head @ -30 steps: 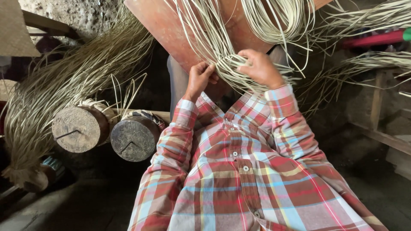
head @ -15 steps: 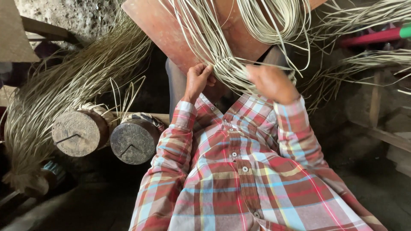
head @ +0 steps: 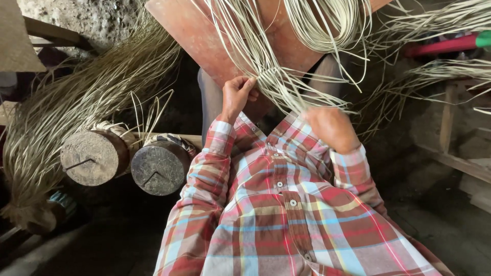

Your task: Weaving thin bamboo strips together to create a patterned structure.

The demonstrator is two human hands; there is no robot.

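Left hand (head: 236, 97) closed in a narrow pinch on a few pale reed strips (head: 276, 76), thumb and fingers meeting at the near edge of the reddish board (head: 189, 36). Right hand (head: 330, 128) lower and nearer the body, blurred, back of the hand toward the camera; fingers hidden, so impossible to tell whether closed on strands or merely touching them. Strips fanned across the board, long axis running from its far edge down and rightward toward the plaid shirt (head: 286, 214), loose ends spilling between the two hands. Bundle up and slightly right of the left grip, up and left of the right hand; left hand nearer the gathered part. Beside the board's left edge, two round log ends (head: 128, 161) touching side by side, with a heap of long dry fibres (head: 76, 102) draped over and behind them.
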